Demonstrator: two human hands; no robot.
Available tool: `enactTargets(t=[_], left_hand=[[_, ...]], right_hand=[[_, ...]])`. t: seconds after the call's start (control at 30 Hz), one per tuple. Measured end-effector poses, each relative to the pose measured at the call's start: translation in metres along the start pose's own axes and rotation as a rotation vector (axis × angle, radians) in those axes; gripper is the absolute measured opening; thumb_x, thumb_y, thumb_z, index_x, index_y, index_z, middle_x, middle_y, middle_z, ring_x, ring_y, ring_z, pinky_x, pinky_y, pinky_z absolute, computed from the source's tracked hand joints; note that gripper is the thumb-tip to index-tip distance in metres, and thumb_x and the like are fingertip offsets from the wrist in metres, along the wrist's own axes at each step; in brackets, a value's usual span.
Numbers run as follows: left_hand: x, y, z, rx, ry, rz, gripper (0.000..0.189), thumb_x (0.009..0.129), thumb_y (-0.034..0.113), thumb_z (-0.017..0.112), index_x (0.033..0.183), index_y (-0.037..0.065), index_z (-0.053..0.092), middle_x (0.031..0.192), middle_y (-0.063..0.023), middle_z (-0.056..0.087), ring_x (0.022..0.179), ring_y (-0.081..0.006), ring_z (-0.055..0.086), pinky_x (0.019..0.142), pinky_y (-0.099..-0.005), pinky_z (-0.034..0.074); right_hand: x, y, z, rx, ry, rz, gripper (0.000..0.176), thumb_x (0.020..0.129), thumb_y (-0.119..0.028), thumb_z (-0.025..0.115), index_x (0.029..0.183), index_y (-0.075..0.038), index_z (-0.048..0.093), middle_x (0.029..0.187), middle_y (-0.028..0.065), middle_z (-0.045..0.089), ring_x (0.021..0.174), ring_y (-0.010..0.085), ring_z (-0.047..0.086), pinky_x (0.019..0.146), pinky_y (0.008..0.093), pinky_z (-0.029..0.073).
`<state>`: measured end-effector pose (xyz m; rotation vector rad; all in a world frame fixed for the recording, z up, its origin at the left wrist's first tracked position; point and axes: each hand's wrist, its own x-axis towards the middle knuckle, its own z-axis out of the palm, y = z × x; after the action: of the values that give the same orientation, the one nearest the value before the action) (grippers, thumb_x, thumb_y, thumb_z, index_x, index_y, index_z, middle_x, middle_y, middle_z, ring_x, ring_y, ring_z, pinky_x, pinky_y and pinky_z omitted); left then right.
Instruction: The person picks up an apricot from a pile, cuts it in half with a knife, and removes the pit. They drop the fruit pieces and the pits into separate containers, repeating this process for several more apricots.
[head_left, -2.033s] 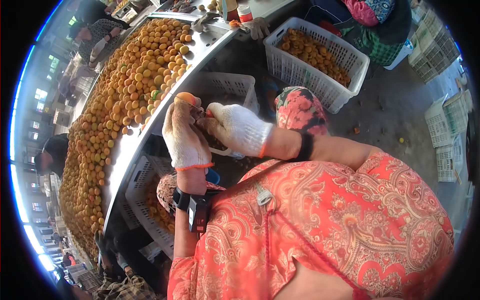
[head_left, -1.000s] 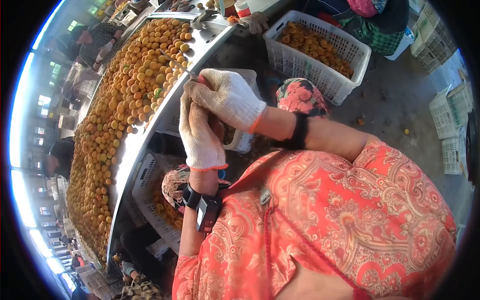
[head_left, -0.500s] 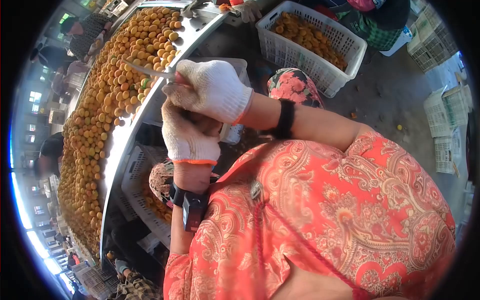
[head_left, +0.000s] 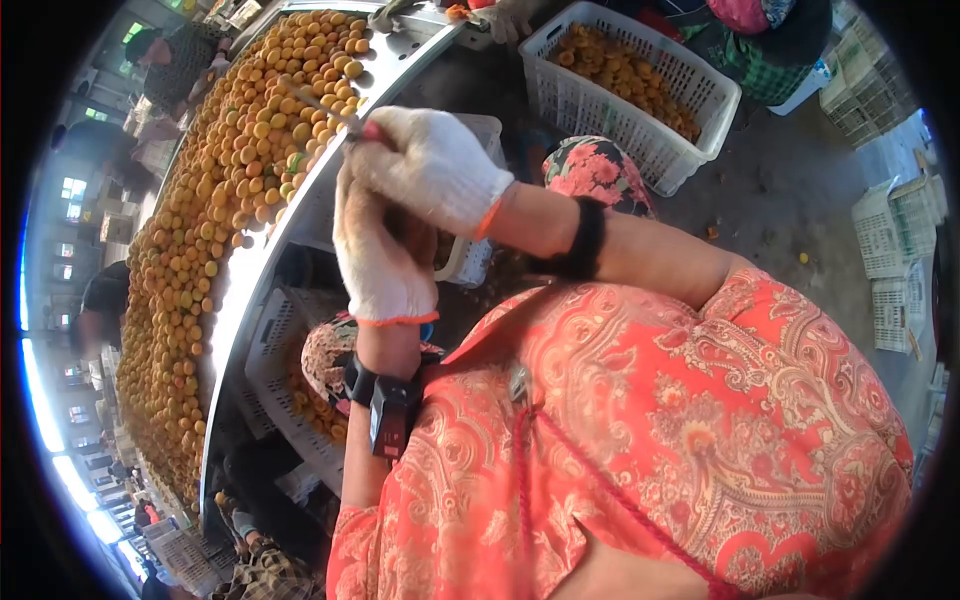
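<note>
My right hand [head_left: 430,165], in a white knitted glove, is closed around a knife [head_left: 312,100] with a thin narrow blade pointing to the upper left. A reddish patch shows where the blade meets the fingers. Just below it, touching it, is my left hand [head_left: 385,265], in a stained white glove. Its fingers are curled, and whatever they hold is hidden behind the right hand. Beyond both hands, a metal sorting table [head_left: 238,290] carries a heap of whole apricots [head_left: 190,290].
A white crate [head_left: 690,150] of split apricots [head_left: 625,80] stands at the upper right. Another crate [head_left: 265,365] sits below the table edge, and a third [head_left: 470,262] beneath my hands. Stacked crates [head_left: 890,230] line the right. Several people work around the table.
Both hands have shifted slightly, and the left hand has straightened upward under the right. The knife blade is tilted more steeply upward. The whole view has moved a little.
</note>
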<state>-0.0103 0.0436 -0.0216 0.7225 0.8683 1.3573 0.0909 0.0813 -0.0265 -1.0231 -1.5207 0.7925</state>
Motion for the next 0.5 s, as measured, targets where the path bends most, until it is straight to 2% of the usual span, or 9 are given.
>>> enactTargets(t=[0.07, 0.13, 0.17, 0.27, 0.3, 0.33, 0.4, 0.43, 0.5], left_hand=[[-0.008, 0.009, 0.014, -0.138, 0.119, -0.231, 0.038, 0.097, 0.047, 0.058, 0.121, 0.017, 0.062, 0.100, 0.0021, 0.069, 0.085, -0.0135, 0.069, 0.070, -0.0263, 0.056], [-0.010, 0.013, 0.007, -0.093, 0.207, -0.316, 0.032, 0.101, 0.038, 0.051, 0.122, 0.016, 0.061, 0.119, -0.0032, 0.067, 0.102, -0.0218, 0.068, 0.085, -0.0384, 0.059], [-0.013, 0.010, 0.010, -0.037, 0.268, -0.296, 0.030, 0.099, 0.038, 0.052, 0.119, 0.017, 0.061, 0.114, -0.0035, 0.068, 0.097, -0.0215, 0.069, 0.076, -0.0375, 0.060], [-0.020, 0.009, 0.009, -0.007, 0.330, -0.360, 0.030, 0.100, 0.041, 0.047, 0.115, 0.018, 0.060, 0.108, -0.0034, 0.067, 0.093, -0.0210, 0.069, 0.065, -0.0353, 0.057], [-0.021, 0.005, 0.004, 0.112, 0.260, -0.307, 0.035, 0.100, 0.048, 0.042, 0.113, 0.019, 0.059, 0.101, -0.0042, 0.066, 0.080, -0.0207, 0.067, 0.052, -0.0308, 0.050], [-0.020, 0.003, 0.003, 0.110, 0.262, -0.308, 0.035, 0.100, 0.048, 0.042, 0.113, 0.019, 0.059, 0.101, -0.0042, 0.066, 0.080, -0.0207, 0.067, 0.052, -0.0308, 0.050], [-0.018, 0.002, 0.007, 0.081, 0.347, -0.351, 0.041, 0.099, 0.053, 0.038, 0.107, 0.018, 0.058, 0.092, -0.0045, 0.065, 0.060, -0.0202, 0.060, 0.042, -0.0279, 0.042], [-0.013, -0.001, -0.003, 0.079, 0.352, -0.355, 0.041, 0.099, 0.053, 0.038, 0.107, 0.018, 0.058, 0.092, -0.0045, 0.065, 0.060, -0.0202, 0.060, 0.042, -0.0279, 0.042], [-0.002, -0.005, -0.022, -0.105, 0.125, -0.422, 0.042, 0.099, 0.053, 0.039, 0.102, 0.016, 0.058, 0.084, -0.0045, 0.064, 0.045, -0.0198, 0.050, 0.035, -0.0272, 0.036]], right_hand=[[-0.003, -0.007, 0.000, -0.091, 0.065, -0.083, 0.028, 0.090, -0.029, 0.063, 0.092, -0.001, 0.065, 0.075, 0.0227, 0.064, 0.073, 0.0378, 0.067, 0.066, 0.0426, 0.051], [-0.003, -0.002, 0.005, -0.215, 0.111, -0.179, 0.027, 0.088, -0.029, 0.065, 0.089, -0.003, 0.064, 0.073, 0.0209, 0.064, 0.073, 0.0397, 0.066, 0.065, 0.0456, 0.051], [-0.005, 0.000, 0.006, -0.220, 0.104, -0.171, 0.027, 0.088, -0.029, 0.065, 0.089, -0.003, 0.064, 0.073, 0.0209, 0.064, 0.073, 0.0397, 0.066, 0.065, 0.0456, 0.051], [-0.005, 0.006, 0.006, -0.338, 0.065, -0.213, 0.024, 0.085, -0.029, 0.068, 0.088, -0.006, 0.065, 0.072, 0.0180, 0.065, 0.071, 0.0381, 0.067, 0.064, 0.0467, 0.053], [-0.005, 0.009, 0.006, -0.363, 0.038, -0.246, 0.023, 0.084, -0.032, 0.068, 0.088, -0.010, 0.067, 0.073, 0.0139, 0.067, 0.071, 0.0344, 0.068, 0.064, 0.0453, 0.054], [-0.004, 0.010, 0.005, -0.388, 0.010, -0.281, 0.022, 0.083, -0.036, 0.067, 0.087, -0.014, 0.068, 0.073, 0.0097, 0.069, 0.072, 0.0307, 0.070, 0.064, 0.0440, 0.055], [-0.003, 0.010, 0.002, -0.415, -0.008, -0.315, 0.022, 0.083, -0.036, 0.068, 0.087, -0.014, 0.068, 0.073, 0.0091, 0.069, 0.071, 0.0302, 0.070, 0.064, 0.0434, 0.055], [-0.004, 0.008, 0.001, -0.440, -0.022, -0.349, 0.022, 0.083, -0.036, 0.068, 0.087, -0.014, 0.068, 0.073, 0.0085, 0.069, 0.070, 0.0296, 0.070, 0.064, 0.0429, 0.055], [-0.003, 0.009, -0.001, -0.444, -0.059, -0.370, 0.022, 0.083, -0.036, 0.068, 0.087, -0.014, 0.068, 0.073, 0.0081, 0.069, 0.070, 0.0294, 0.070, 0.064, 0.0427, 0.055]])
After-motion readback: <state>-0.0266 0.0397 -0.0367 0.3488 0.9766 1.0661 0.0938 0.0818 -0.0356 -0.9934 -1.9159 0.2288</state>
